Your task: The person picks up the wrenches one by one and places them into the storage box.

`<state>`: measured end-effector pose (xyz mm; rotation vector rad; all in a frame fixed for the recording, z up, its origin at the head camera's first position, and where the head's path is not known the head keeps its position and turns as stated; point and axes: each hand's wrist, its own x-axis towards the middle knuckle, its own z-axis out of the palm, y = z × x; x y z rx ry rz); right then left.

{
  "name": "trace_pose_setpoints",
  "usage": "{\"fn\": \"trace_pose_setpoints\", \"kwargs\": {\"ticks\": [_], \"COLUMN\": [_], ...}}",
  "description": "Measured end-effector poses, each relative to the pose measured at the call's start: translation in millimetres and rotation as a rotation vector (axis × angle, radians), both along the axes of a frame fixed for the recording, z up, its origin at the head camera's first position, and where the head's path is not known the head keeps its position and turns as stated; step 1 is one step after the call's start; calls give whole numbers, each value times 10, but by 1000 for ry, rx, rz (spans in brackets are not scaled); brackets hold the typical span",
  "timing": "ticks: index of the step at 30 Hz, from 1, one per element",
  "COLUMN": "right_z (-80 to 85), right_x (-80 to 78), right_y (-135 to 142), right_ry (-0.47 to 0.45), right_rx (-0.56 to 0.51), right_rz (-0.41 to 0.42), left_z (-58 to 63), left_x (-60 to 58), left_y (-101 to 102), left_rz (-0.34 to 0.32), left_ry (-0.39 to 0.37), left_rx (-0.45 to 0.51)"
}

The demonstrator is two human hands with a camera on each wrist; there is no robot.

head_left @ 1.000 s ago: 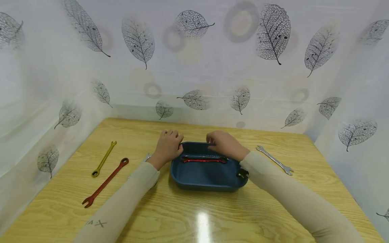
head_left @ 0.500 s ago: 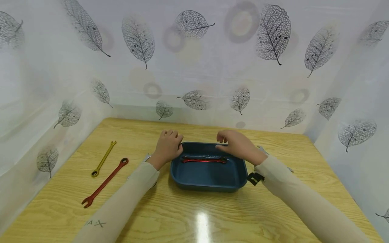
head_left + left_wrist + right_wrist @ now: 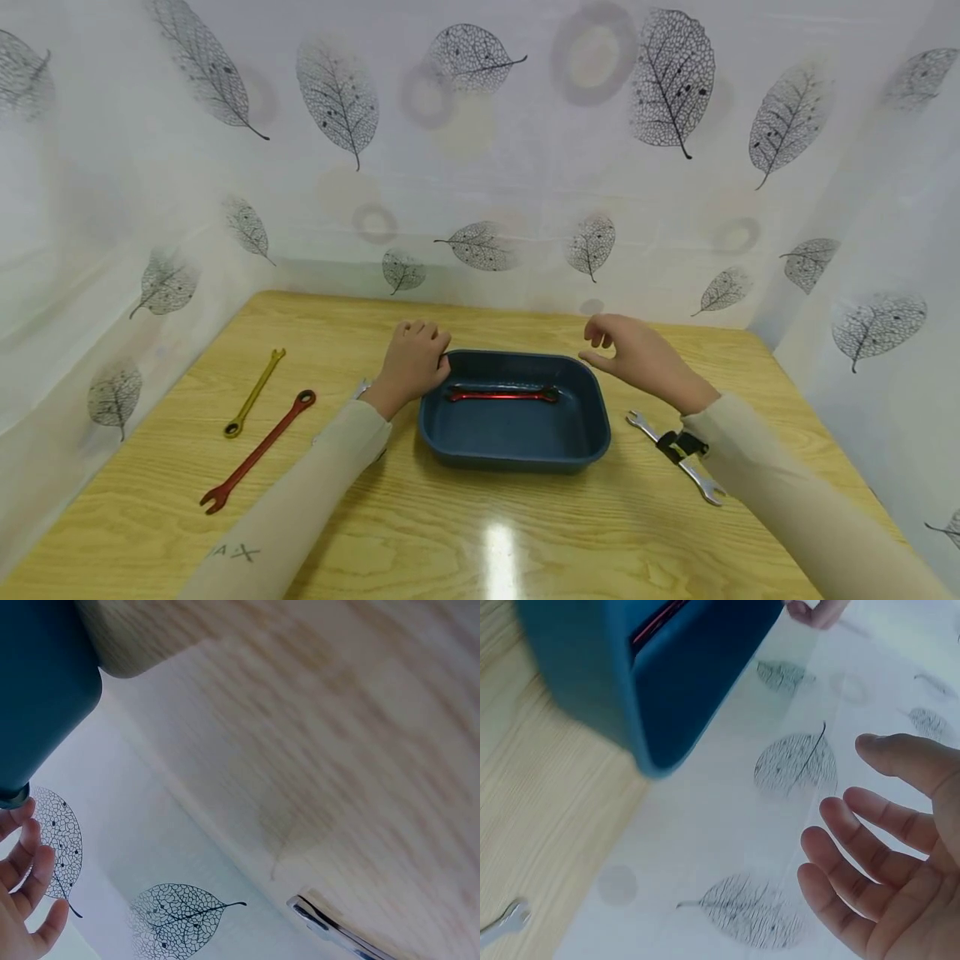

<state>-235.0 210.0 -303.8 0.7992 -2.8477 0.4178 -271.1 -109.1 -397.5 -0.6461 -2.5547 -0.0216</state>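
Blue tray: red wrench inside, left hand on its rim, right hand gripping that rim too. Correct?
No: the head view shows the right hand empty and apart from the blue tray. The red wrench and left hand are as stated.

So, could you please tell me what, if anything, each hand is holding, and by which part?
The left hand holds the blue tray by its rim at the far left corner; the right hand holds nothing.

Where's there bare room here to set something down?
The widest bare patch of table lies on the near side of the blue tray, between the left sleeve and right sleeve. Inside it, the floor nearer than the red wrench is bare. It's crowded either side: the left sleeve partly hides a silver tool; a silver wrench lies by the right.
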Motion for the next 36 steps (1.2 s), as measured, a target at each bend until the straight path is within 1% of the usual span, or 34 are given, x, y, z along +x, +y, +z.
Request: {"fn": "trace_pose_setpoints", "kwargs": {"ticks": [9, 13, 19, 27, 36], "right_z": [30, 9, -46, -131, -203], "right_x": [57, 75, 68, 41, 10], "right_y": [348, 484, 672, 854, 997], "right_ry": [-2, 11, 36, 48, 45], "right_rx": [-11, -23, -44, -62, -83], "right_rz": [-68, -97, -115, -159, -174], "left_z": [-10, -14, -25, -27, -15], "left_x": [-7, -7, -16, -17, -9], "left_y": [-4, -6, -6, -8, -9], "left_rz": [-6, -10, -9, -10, -10], "left_ry": [11, 19, 20, 29, 27], "left_rx": [1, 4, 5, 10, 6]}}
